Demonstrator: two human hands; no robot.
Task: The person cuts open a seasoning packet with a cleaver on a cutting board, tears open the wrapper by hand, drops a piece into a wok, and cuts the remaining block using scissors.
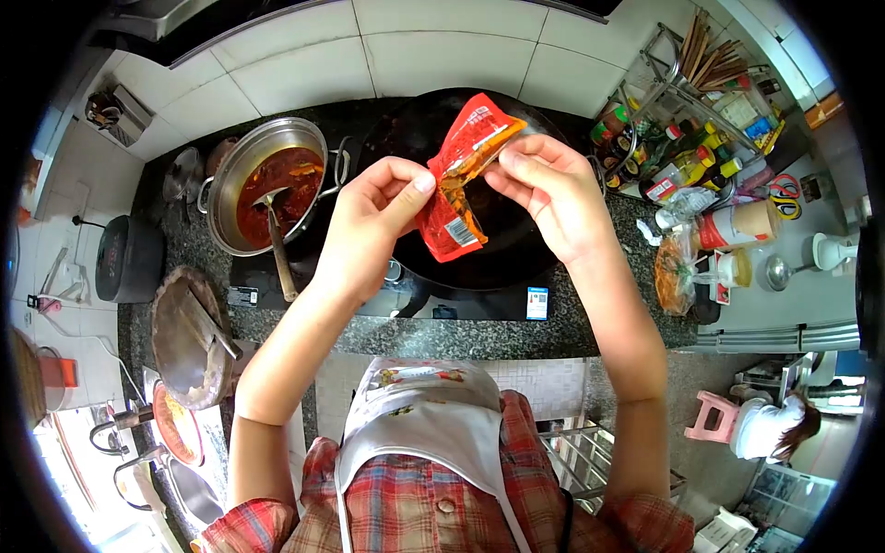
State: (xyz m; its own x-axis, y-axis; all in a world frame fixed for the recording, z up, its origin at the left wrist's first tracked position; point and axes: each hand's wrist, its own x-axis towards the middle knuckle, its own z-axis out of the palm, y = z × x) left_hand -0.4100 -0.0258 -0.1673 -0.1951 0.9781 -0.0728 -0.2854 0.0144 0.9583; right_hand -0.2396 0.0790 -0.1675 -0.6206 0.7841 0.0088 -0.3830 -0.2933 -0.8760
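On my feed, a red plastic packet point(458, 238) with orange areas hangs above a large, round, black pan point(521, 235). I see the left hand point(383, 207) pinching the packet's left edge between thumb and fingers, while the right hand point(553, 189) pinches its upper right side. I cannot tell how much of the orange is contents and how much is print. Left of the pan I have a two-handled stainless-steel pot point(241, 152) of dark red sauce point(253, 219), a wooden-handled metal utensil point(279, 249) resting across its rim.
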